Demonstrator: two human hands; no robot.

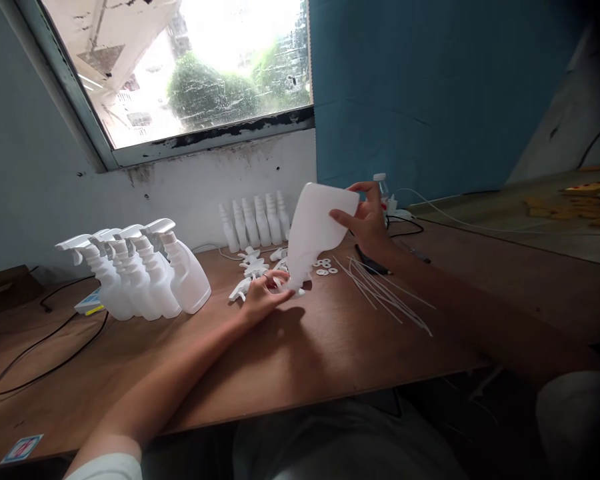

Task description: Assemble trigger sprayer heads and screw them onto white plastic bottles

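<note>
A white plastic spray bottle (313, 223) is tipped over the table, its base raised and its neck pointing down. My right hand (367, 220) is closed around the bottle near its base, thumb on the near side. At the lowered neck, the thumb and fingers of my left hand (267, 297) close around it. White plastic shows between those fingers; whether a spray head is there I cannot tell. Behind my left hand lie loose white trigger spray heads (253, 260). Small white ring washers (325, 270) lie just right of the neck.
Several bottles with trigger heads (145, 273) stand at the left. A row of bottles without heads (255, 223) lines the wall. Thin white tubes (385, 293) lie at the right, near a dark object (373, 260). A black cable (40, 347) loops across the left of the wooden table (340, 360).
</note>
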